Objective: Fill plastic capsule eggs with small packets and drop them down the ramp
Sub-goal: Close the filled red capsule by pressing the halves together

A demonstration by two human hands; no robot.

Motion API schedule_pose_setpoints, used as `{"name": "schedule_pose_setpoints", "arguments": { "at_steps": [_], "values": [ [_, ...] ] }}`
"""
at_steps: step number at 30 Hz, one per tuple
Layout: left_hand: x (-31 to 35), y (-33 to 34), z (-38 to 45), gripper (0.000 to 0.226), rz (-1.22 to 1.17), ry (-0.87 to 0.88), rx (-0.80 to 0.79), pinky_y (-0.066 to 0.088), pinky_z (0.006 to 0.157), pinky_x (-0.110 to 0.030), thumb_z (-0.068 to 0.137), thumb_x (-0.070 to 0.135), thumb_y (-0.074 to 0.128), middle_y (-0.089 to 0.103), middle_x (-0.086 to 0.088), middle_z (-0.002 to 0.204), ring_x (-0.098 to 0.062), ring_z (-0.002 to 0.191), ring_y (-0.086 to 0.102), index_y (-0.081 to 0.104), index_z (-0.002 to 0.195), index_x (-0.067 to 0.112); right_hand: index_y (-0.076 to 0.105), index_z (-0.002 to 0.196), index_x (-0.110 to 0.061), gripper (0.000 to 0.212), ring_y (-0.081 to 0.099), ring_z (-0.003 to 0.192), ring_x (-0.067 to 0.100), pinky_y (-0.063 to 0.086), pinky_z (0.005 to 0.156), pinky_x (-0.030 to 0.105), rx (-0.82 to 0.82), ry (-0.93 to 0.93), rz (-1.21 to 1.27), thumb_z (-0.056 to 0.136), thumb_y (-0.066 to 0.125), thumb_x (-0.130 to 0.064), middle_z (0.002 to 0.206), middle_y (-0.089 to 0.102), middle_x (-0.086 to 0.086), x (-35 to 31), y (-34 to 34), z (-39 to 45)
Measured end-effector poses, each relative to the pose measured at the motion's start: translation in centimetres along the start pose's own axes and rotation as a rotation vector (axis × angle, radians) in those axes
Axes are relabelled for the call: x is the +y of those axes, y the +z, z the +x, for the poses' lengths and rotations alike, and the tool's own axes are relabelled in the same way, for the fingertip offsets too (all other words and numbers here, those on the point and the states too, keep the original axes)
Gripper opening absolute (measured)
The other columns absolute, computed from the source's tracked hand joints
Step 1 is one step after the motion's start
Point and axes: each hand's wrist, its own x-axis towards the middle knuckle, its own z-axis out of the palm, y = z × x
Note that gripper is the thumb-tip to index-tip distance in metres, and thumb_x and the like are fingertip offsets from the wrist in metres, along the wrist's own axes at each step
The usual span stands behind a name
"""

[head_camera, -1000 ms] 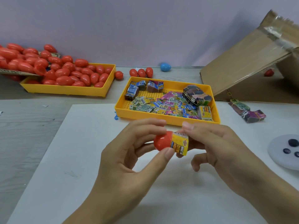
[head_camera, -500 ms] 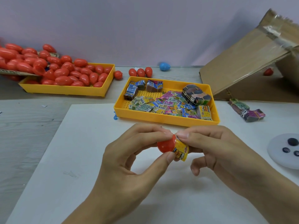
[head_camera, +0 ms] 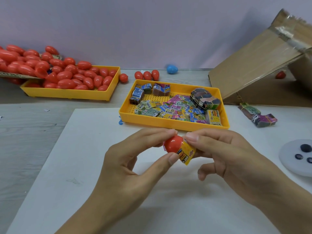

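Just above the white sheet (head_camera: 84, 166) on the table (head_camera: 30, 149), at the middle of the view, a red capsule half (head_camera: 173, 144) is held between both hands. Its open mouth faces the person's right and slightly down. A yellow printed packet (head_camera: 186, 153) sticks out of that mouth, partly inside and partly showing, with its long axis running from the shell down toward the right.

The left hand (head_camera: 135, 166) pinches the shell: its fingers (head_camera: 168, 132) curl over the top and its thumb presses up from beneath, at the rim. The right hand (head_camera: 228, 157) comes in from the opposite side. Its thumb and forefinger are closed on the packet's upper edge, right beside the shell's rim, and its other fingers are curled underneath, holding nothing that can be seen.

So the packet lies directly between the two sets of fingertips, and the right hand is the nearer one to push it. Judging from this, the next move is a push leftward along the packet's length, into the shell. The other capsule half is not visible in either hand.

Beyond the hands sits a yellow tray of loose packets (head_camera: 173, 123). Farther left, another yellow tray (head_camera: 67, 93) is heaped with red capsule eggs (head_camera: 67, 76). At the far right a cardboard ramp (head_camera: 253, 68) slopes up.
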Motion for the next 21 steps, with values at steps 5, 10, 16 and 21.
{"name": "schedule_pose_setpoints", "arguments": {
  "at_steps": [5, 10, 16, 21],
  "values": [
    [-0.24, 0.21, -0.08, 0.035, -0.016, -0.013, 0.012, 0.055, 0.091, -0.036, 0.085, 0.030, 0.073, 0.072, 0.007, 0.115, -0.028, 0.109, 0.068, 0.070, 0.120, 0.028, 0.080, 0.081, -0.012, 0.025, 0.069, 0.075, 0.015, 0.048, 0.047, 0.025, 0.012, -0.025, 0.013, 0.069, 0.078, -0.034, 0.084, 0.074, 0.011, 0.11, 0.08, -0.13],
    [-0.10, 0.36, -0.06, 0.037, -0.069, -0.084, -0.029, 0.053, 0.097, -0.030, 0.088, 0.038, 0.070, 0.071, 0.009, 0.121, -0.020, 0.117, 0.066, 0.067, 0.125, 0.031, 0.080, 0.087, -0.009, 0.031, 0.069, 0.079, 0.017, 0.048, 0.048, 0.024, -0.042, 0.033, 0.083, 0.069, 0.075, -0.034, 0.089, 0.075, 0.012, 0.16, 0.06, -0.15],
    [-0.06, 0.29, 0.04, 0.041, -0.084, -0.102, -0.087, 0.051, 0.100, -0.030, 0.090, 0.031, 0.066, 0.069, 0.008, 0.127, -0.020, 0.123, 0.063, 0.062, 0.131, 0.029, 0.075, 0.099, 0.001, 0.041, 0.069, 0.080, 0.016, 0.051, 0.050, 0.023, -0.088, 0.124, 0.233, 0.071, 0.074, -0.029, 0.093, 0.074, 0.013, 0.62, 0.10, 0.09],
    [-0.13, 0.50, -0.02, 0.048, -0.103, -0.047, -0.080, 0.052, 0.100, -0.032, 0.087, 0.022, 0.070, 0.067, 0.005, 0.129, -0.024, 0.122, 0.063, 0.060, 0.134, 0.025, 0.077, 0.108, -0.015, 0.041, 0.070, 0.078, 0.013, 0.053, 0.053, 0.022, -0.095, 0.104, 0.309, 0.072, 0.073, -0.033, 0.099, 0.074, 0.009, 0.83, 0.47, 0.40]
  ]
}}
